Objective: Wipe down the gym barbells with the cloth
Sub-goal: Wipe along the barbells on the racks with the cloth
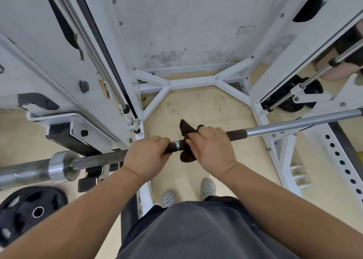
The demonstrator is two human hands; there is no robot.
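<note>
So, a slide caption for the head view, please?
Left hand grips the long steel barbell; right hand holds a dark brown cloth against it.

The left hand (pixel 147 156) is gripping the barbell (pixel 284 126) on the white rack (pixel 261 93). Just beside it, the right hand (pixel 212 146) is pressing a dark cloth (pixel 185 130) around the bar, above the wooden floor (pixel 196 105).

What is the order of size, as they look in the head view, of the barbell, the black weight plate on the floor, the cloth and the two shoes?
1. barbell, crossing almost the whole frame.
2. black weight plate.
3. Unranked: cloth, left shoe and right shoe look similar, and the right hand hides part of the cloth.
</note>
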